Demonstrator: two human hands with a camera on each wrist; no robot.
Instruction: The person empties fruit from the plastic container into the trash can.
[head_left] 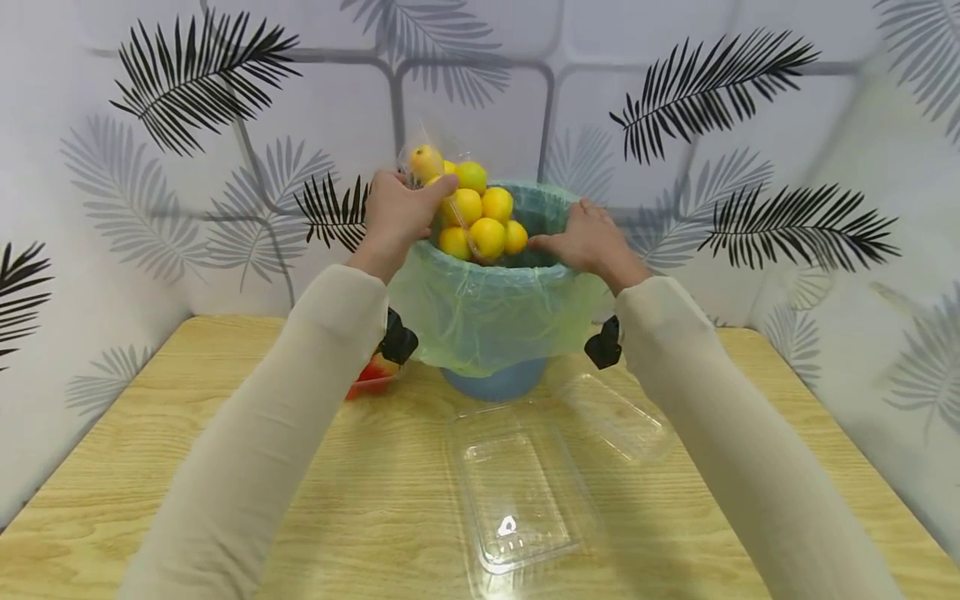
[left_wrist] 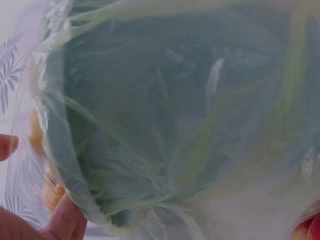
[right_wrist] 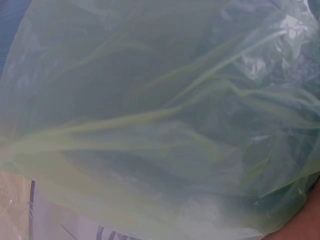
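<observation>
With fingers and thumb spread across it, my left hand point(head_left: 405, 208) grips a clear plastic box of yellow fruit point(head_left: 487, 237). The box is tilted over the left side of a blue bin point(head_left: 495, 382) lined with a thin green plastic bag point(head_left: 480, 312). Several fruits are piled at the bag's opening; the bin's inside below them is mostly hidden. On the right side of the rim, my right hand point(head_left: 592, 242) holds the bin, thumb pointing in towards the fruit. The bag fills most of both wrist views, with left fingers point(left_wrist: 65, 217) at the lower left of the left one.
Two clear plastic trays lie on the wooden table point(head_left: 352, 517): a larger one point(head_left: 517, 492) in front of the bin and a smaller one point(head_left: 618, 417) to the right. A red fruit container point(head_left: 371, 379) stands behind my left forearm. A leaf-patterned wall point(head_left: 480, 92) closes off the back.
</observation>
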